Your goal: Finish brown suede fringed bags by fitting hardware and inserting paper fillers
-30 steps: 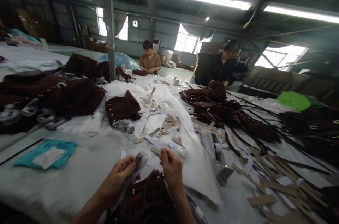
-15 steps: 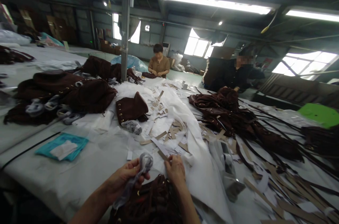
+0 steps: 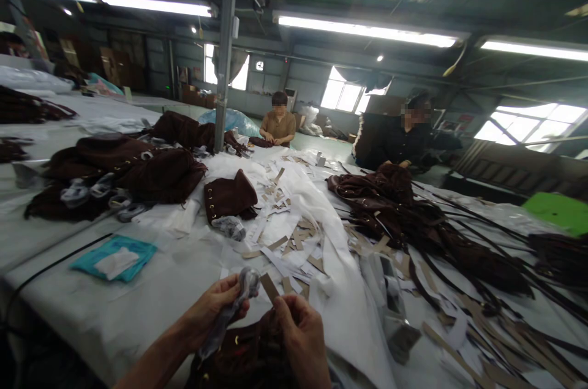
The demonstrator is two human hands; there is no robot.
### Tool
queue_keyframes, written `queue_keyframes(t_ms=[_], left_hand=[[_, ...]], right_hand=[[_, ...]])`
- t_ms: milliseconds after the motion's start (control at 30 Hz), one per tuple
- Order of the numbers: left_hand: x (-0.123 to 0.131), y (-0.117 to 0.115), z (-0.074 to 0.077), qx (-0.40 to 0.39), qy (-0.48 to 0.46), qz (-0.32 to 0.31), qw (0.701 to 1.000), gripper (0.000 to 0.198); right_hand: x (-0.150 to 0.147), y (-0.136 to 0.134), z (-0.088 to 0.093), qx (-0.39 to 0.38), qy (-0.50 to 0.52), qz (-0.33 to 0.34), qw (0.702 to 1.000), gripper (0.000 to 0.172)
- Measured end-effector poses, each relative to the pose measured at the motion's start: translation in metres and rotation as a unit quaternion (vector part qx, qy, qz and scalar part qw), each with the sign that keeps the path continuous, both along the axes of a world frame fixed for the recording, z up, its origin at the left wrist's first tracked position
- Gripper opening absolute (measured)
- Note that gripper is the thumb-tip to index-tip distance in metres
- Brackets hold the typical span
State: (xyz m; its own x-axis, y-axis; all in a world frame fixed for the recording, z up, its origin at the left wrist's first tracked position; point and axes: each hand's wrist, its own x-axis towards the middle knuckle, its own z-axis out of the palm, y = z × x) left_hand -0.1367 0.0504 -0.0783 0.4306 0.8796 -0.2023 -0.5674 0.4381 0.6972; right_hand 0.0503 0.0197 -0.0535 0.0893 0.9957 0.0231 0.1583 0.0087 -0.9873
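Newly raised, flat tan strip pinched in right hand, crinkled plastic-wrapped bundle clamped in left hand

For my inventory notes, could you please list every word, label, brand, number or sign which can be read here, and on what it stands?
No text can be read in this view.
Reddish sheet on the back wall: too small and blurred to read.
Plastic-wrapped bundle in the left hand: no readable print.
Taupe strip in the right hand: no readable print.
Turquoise packet on the table: no readable print.
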Motion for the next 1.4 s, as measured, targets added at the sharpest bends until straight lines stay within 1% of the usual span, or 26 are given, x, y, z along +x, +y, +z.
queue_keyframes(t_ms=[100, 233, 333, 433, 500, 600, 667, 767, 833, 933, 1000, 1067, 1100, 1167, 1233, 1300, 1367, 1400], left_hand=[[0.001, -0.003, 0.002, 0.037, 0.036, -0.017, 0.999, 0.02], [0.003, -0.005, 0.006, 0.081, 0.094, -0.047, 0.991, 0.029], [0.004, -0.008, 0.011, 0.128, 0.158, -0.059, 0.977, 0.033], [0.007, -0.012, 0.019, 0.172, 0.207, -0.068, 0.961, 0.035], [0.009, -0.015, 0.023, 0.195, 0.215, -0.061, 0.955, 0.035], [0.012, -0.019, 0.027, 0.207, 0.192, -0.032, 0.959, 0.037], [0.013, -0.02, 0.028, 0.203, 0.182, -0.02, 0.962, 0.043], [0.013, -0.022, 0.028, 0.211, 0.209, -0.013, 0.955, 0.056], [0.014, -0.023, 0.029, 0.223, 0.23, -0.011, 0.947, 0.058], [0.017, -0.026, 0.029, 0.239, 0.25, -0.004, 0.938, 0.057], [0.019, -0.026, 0.027, 0.236, 0.253, 0.013, 0.938, 0.057], [0.02, -0.024, 0.023, 0.206, 0.236, 0.025, 0.949, 0.057], [0.02, -0.022, 0.021, 0.19, 0.223, 0.024, 0.956, 0.054], [0.019, -0.019, 0.018, 0.174, 0.191, 0.006, 0.966, 0.04], [0.015, -0.018, 0.018, 0.167, 0.15, -0.034, 0.974, 0.032], [0.011, -0.02, 0.019, 0.141, 0.11, -0.087, 0.98, 0.035], [0.007, -0.023, 0.02, 0.103, 0.079, -0.129, 0.983, 0.05], [0.005, -0.024, 0.02, 0.09, 0.068, -0.139, 0.984, 0.06]], right_hand=[[-0.005, -0.01, 0.0, 0.017, -0.022, 0.011, 1.0, 0.034], [-0.008, -0.015, 0.002, 0.045, -0.057, 0.021, 0.997, 0.032], [-0.013, -0.019, 0.005, 0.057, -0.071, 0.008, 0.996, 0.031], [-0.018, -0.022, 0.001, 0.073, -0.082, 0.006, 0.994, 0.028], [-0.019, -0.023, -0.006, 0.081, -0.097, -0.005, 0.992, 0.027], [-0.018, -0.022, -0.013, 0.081, -0.108, -0.007, 0.991, 0.028], [-0.016, -0.022, -0.014, 0.08, -0.098, 0.016, 0.992, 0.029], [-0.016, -0.025, -0.012, 0.074, -0.068, 0.066, 0.993, 0.03], [-0.017, -0.028, -0.01, 0.07, -0.04, 0.092, 0.993, 0.031], [-0.022, -0.03, -0.011, 0.052, 0.003, 0.089, 0.995, 0.033], [-0.024, -0.03, -0.013, 0.035, 0.029, 0.079, 0.996, 0.035], [-0.025, -0.029, -0.014, 0.032, 0.049, 0.066, 0.996, 0.037], [-0.026, -0.028, -0.014, 0.036, 0.056, 0.056, 0.996, 0.038], [-0.027, -0.028, -0.014, 0.044, 0.072, 0.035, 0.996, 0.04], [-0.029, -0.028, -0.015, 0.037, 0.107, 0.031, 0.993, 0.042], [-0.03, -0.028, -0.018, 0.02, 0.152, 0.034, 0.988, 0.043], [-0.03, -0.028, -0.022, 0.002, 0.187, 0.039, 0.982, 0.045], [-0.03, -0.028, -0.023, -0.004, 0.199, 0.04, 0.979, 0.046]])
